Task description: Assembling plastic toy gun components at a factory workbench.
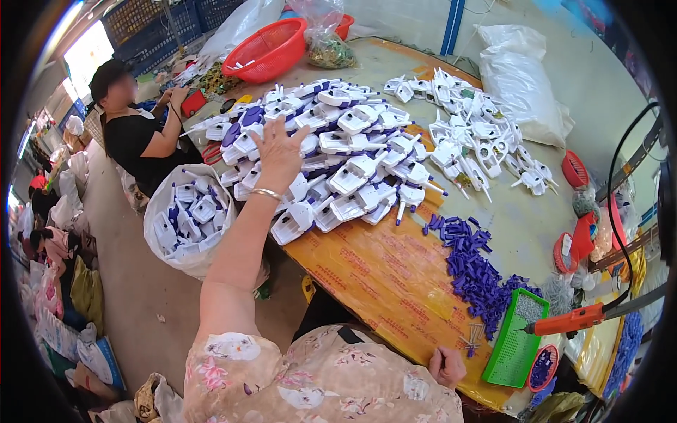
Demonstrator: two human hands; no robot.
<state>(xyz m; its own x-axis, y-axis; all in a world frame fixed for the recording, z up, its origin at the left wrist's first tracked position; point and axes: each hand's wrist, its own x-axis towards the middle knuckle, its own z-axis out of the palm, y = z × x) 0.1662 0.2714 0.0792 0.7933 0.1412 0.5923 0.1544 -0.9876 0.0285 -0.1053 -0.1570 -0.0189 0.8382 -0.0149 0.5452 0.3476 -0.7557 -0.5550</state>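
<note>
My left hand, a bangle at its wrist, reaches over the left side of a big heap of white plastic housings with purple trim and narrow stems. Its fingers are spread over the housings, and no piece shows gripped in them. My right hand rests curled at the table's near edge; whatever its fingers may hold is hidden. Close to it lie a few metal pins and a green tray of small metal pieces. A long pile of small purple plastic parts stretches beyond.
A red electric screwdriver hangs over the green tray. Loose white parts lie at the far right, near a white sack. A white bag of housings stands left of the table. A co-worker sits at the far left.
</note>
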